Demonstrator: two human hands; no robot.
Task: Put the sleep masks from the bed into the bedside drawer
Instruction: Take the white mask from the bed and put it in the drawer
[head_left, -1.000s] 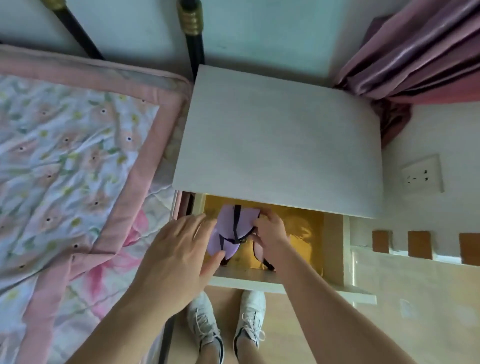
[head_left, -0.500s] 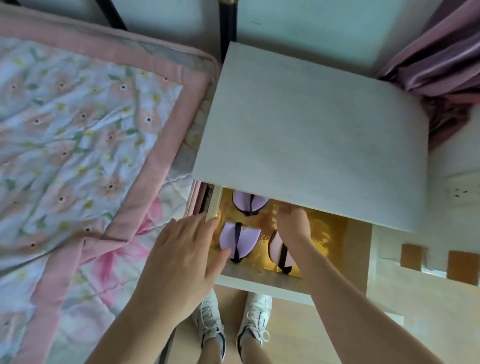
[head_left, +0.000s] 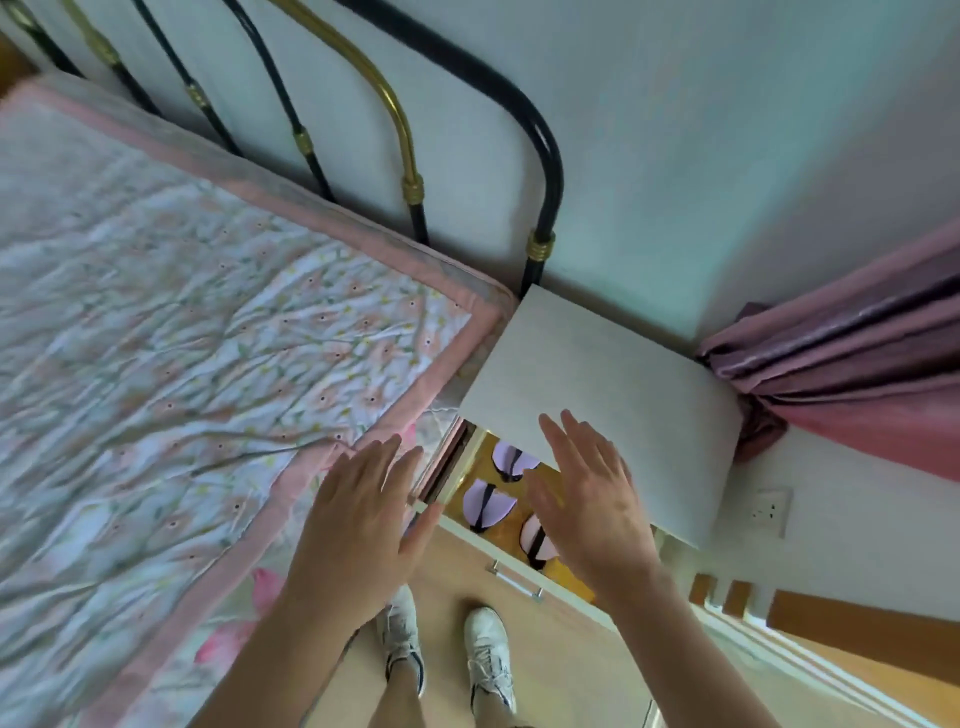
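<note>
Floral quilted bed (head_left: 182, 322), white bedside table (head_left: 597, 395), pink curtain (head_left: 857, 374)

Floral quilt (head_left: 171, 332) w/ pink border covers the left side, black-and-brass headboard (head_left: 410, 171) behind it against a pale wall. Mauve curtain (head_left: 852, 374) bunched at right, wall socket (head_left: 772, 512) below it; white sneakers (head_left: 447, 649) on wood floor (head_left: 561, 670).

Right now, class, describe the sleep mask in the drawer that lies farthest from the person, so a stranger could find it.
Find the white bedside table beside the bed. Its open drawer holds three lilac masks. The farthest mask lies half tucked under the tabletop's edge.
</note>
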